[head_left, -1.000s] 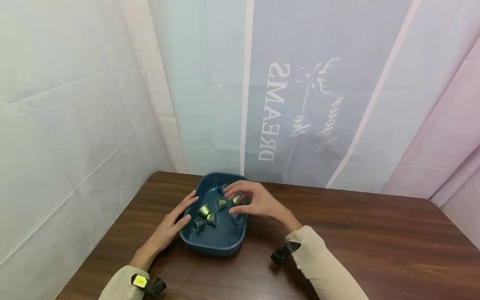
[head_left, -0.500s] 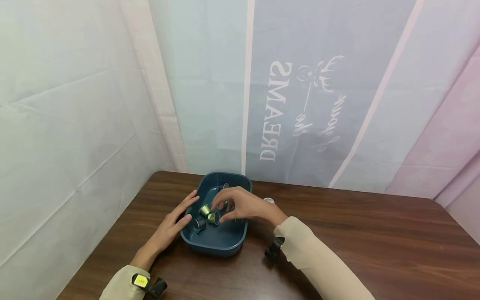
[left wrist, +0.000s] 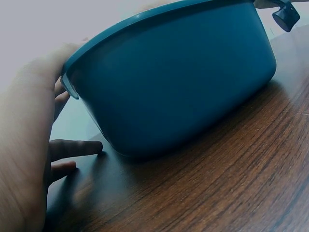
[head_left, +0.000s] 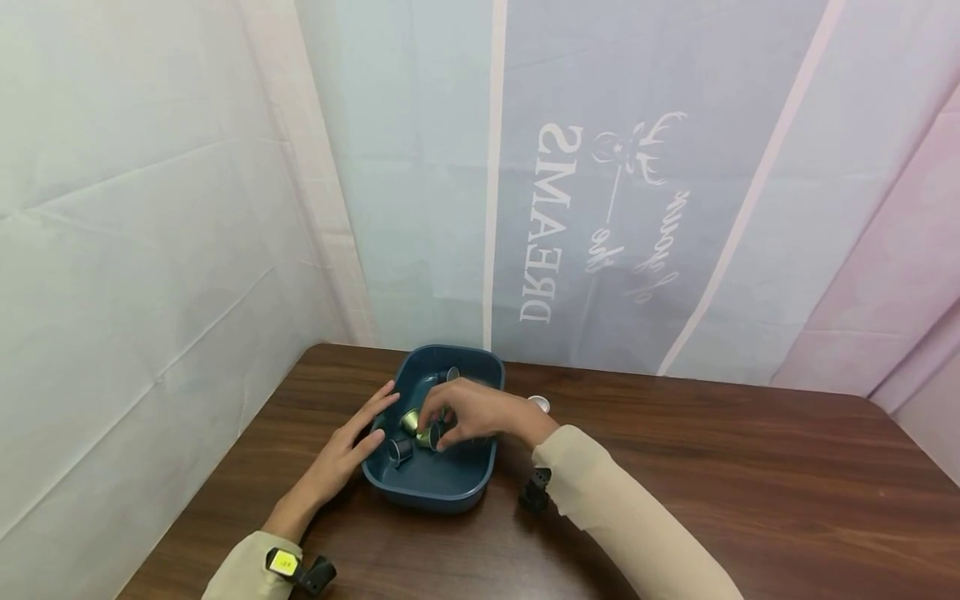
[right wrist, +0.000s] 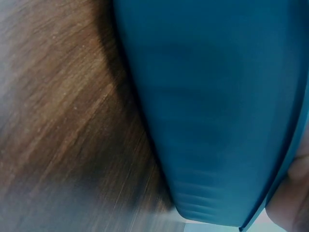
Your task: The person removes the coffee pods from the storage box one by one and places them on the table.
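Observation:
In the head view, a blue plastic tub (head_left: 431, 500) holds several small coffee capsules. My left hand (head_left: 337, 458) rests along its left rim, fingers spread and fairly straight. The left wrist view shows two of those fingers (left wrist: 79, 147) outside the tub wall. Inside the tub, my right hand (head_left: 476, 410) pinches a green coffee capsule (head_left: 428, 439) between thumb and fingers. Touching that one or very near is another green capsule (head_left: 410, 419). A dark capsule (head_left: 400, 452) lies by the left wall, another (head_left: 452, 374) at the far end. My right hand hides part of the tub.
A small round white-topped object (head_left: 539, 404) stands on the brown wooden table (head_left: 712, 475), right of the tub and partly behind my right wrist. Printed cloth (head_left: 600, 250) hangs behind the table's far edge, and pale cloth (head_left: 150, 250) hangs on the left.
My right hand has moved left and down inside the tub, and its fingers have closed in around the green capsule. My left hand has stayed on the rim.

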`<move>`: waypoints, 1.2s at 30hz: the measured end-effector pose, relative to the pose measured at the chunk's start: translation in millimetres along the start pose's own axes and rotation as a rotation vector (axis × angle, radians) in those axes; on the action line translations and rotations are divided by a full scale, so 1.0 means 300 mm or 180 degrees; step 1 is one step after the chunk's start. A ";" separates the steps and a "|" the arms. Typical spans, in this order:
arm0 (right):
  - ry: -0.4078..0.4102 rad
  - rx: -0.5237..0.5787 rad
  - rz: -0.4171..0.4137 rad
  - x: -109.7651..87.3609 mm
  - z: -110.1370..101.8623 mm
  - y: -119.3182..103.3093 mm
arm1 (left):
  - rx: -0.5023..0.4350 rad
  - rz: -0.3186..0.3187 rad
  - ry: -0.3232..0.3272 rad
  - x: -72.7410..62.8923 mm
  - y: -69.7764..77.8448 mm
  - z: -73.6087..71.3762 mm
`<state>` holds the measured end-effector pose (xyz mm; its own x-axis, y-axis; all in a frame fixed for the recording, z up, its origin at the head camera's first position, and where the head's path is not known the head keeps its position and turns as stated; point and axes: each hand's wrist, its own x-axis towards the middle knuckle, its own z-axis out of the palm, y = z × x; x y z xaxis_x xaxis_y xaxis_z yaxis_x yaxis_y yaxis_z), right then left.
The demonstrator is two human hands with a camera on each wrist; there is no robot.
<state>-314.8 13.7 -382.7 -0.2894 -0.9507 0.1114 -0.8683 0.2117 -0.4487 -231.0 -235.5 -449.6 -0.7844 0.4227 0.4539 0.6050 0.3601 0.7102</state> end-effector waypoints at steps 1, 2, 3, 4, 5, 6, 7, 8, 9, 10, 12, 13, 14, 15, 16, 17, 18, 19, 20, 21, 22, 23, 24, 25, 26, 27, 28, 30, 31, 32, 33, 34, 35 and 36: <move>-0.0025 -0.0001 0.0025 0.000 0.000 -0.001 | -0.0002 -0.0001 0.0004 0.000 0.000 0.000; -0.0045 0.0004 0.0049 0.001 0.001 -0.001 | -0.0003 -0.0004 0.0007 0.000 0.000 0.000; -0.0068 0.0031 0.0078 0.002 0.002 -0.001 | -0.0006 -0.0010 0.0008 -0.001 -0.001 0.000; -0.0090 0.0050 0.0107 0.002 0.004 -0.002 | -0.0010 -0.0021 0.0010 -0.001 -0.002 0.000; -0.0112 0.0064 0.0137 0.003 0.006 -0.003 | -0.0016 -0.0028 0.0015 -0.002 -0.003 0.000; -0.0141 0.0061 0.0157 0.005 0.008 -0.004 | -0.0024 -0.0035 0.0018 -0.002 -0.003 0.001; -0.0166 0.0068 0.0169 0.008 0.010 -0.006 | -0.0020 -0.0047 0.0019 -0.003 -0.004 0.000; -0.0191 0.0085 0.0173 0.011 0.013 -0.009 | -0.0018 -0.0064 0.0024 -0.003 -0.003 0.000; -0.0215 0.0094 0.0175 0.014 0.016 -0.012 | -0.0020 -0.0078 0.0027 -0.003 -0.001 0.000; -0.0236 0.0088 0.0171 0.018 0.018 -0.016 | -0.0027 -0.0085 0.0032 -0.003 0.002 0.000; -0.0277 0.0068 0.0162 0.024 0.023 -0.023 | -0.0057 -0.0095 0.0031 -0.002 0.016 0.000; -0.0290 0.0067 0.0171 0.027 0.026 -0.026 | -0.0076 -0.0104 0.0029 -0.001 0.027 -0.001; -0.0302 0.0072 0.0187 0.029 0.028 -0.028 | -0.0105 -0.0113 0.0026 0.000 0.041 -0.002; -0.0309 0.0062 0.0203 0.030 0.029 -0.030 | -0.0121 -0.0119 0.0019 0.002 0.056 -0.004; -0.0317 0.0060 0.0219 0.032 0.030 -0.031 | -0.0131 -0.0127 0.0011 0.003 0.072 -0.006; -0.0318 0.0049 0.0237 0.032 0.031 -0.032 | -0.0137 -0.0136 0.0003 0.005 0.087 -0.009; -0.0321 0.0045 0.0252 0.033 0.032 -0.032 | -0.0130 -0.0138 -0.0002 0.007 0.101 -0.011; -0.0326 0.0035 0.0258 0.034 0.033 -0.032 | -0.0123 -0.0142 -0.0004 0.008 0.112 -0.013; -0.0332 0.0027 0.0254 0.035 0.033 -0.032 | -0.0114 -0.0141 -0.0004 0.009 0.120 -0.014; -0.0337 0.0012 0.0250 0.036 0.034 -0.032 | -0.0106 -0.0137 -0.0001 0.010 0.126 -0.016; -0.0345 0.0010 0.0247 0.037 0.035 -0.032 | -0.0102 -0.0134 0.0000 0.010 0.130 -0.016; -0.0350 0.0000 0.0242 0.038 0.036 -0.032 | -0.0097 -0.0126 0.0002 0.011 0.133 -0.016; -0.0355 0.0006 0.0238 0.039 0.037 -0.032 | -0.0094 -0.0123 0.0005 0.011 0.134 -0.016; -0.0360 0.0000 0.0227 0.040 0.039 -0.032 | -0.0097 -0.0123 0.0009 0.011 0.136 -0.015; -0.0361 0.0003 0.0222 0.041 0.041 -0.033 | -0.0099 -0.0122 0.0012 0.012 0.137 -0.015; -0.0360 0.0011 0.0220 0.042 0.042 -0.033 | -0.0098 -0.0124 0.0015 0.012 0.138 -0.015; -0.0356 0.0012 0.0213 0.042 0.043 -0.034 | -0.0095 -0.0123 0.0015 0.012 0.138 -0.014; -0.0334 0.0003 0.0208 0.043 0.044 -0.034 | -0.0095 -0.0129 0.0019 0.012 0.137 -0.014; -0.0325 -0.0007 0.0205 0.044 0.044 -0.035 | -0.0095 -0.0129 0.0017 0.012 0.136 -0.014; -0.0314 -0.0005 0.0202 0.044 0.044 -0.035 | -0.0093 -0.0129 0.0015 0.011 0.135 -0.014; -0.0301 0.0000 0.0202 0.044 0.043 -0.035 | -0.0092 -0.0133 0.0013 0.011 0.134 -0.014; -0.0287 0.0007 0.0203 0.044 0.042 -0.036 | -0.0090 -0.0134 0.0018 0.008 0.115 -0.012; -0.0269 0.0021 0.0194 0.043 0.040 -0.035 | -0.0077 -0.0130 0.0021 0.005 0.095 -0.009; -0.0253 0.0041 0.0177 0.043 0.039 -0.036 | -0.0060 -0.0131 0.0022 0.003 0.078 -0.007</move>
<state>-304.4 -3.4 -386.7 -0.3035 -0.9527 0.0155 -0.8465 0.2621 -0.4635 -217.7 -228.5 -431.5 -0.8095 0.4022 0.4278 0.5696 0.3613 0.7382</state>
